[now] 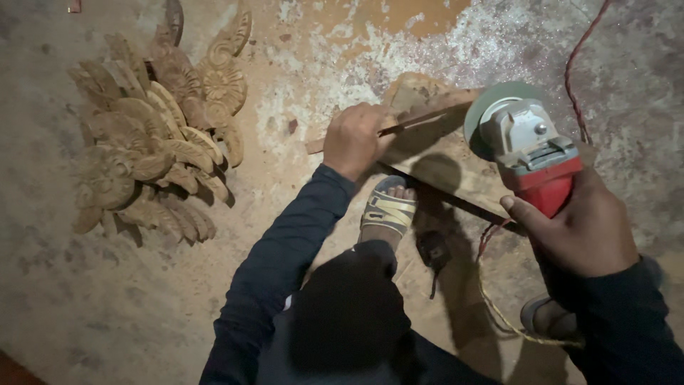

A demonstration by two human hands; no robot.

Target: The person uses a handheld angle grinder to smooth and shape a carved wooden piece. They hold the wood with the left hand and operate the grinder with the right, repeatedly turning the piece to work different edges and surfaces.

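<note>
Wrapped tight around the red body of an angle grinder (531, 146), the right hand (581, 232) holds its round green guard against a flat wooden board (456, 167). Across the board, the left hand (354, 139) closes firmly on a thin wooden strip (420, 120). Well beyond that hand, ornately carved, dusty wooden pieces (153, 135) lie heaped on the rough floor (92, 299).

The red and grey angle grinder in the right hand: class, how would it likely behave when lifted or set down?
The red and grey angle grinder looks metal-headed, so probably front-heavy for its size. Its rounded red body, gripped by the right hand, might roll if laid down. The trailing cord would likely tug when lifted.
</note>
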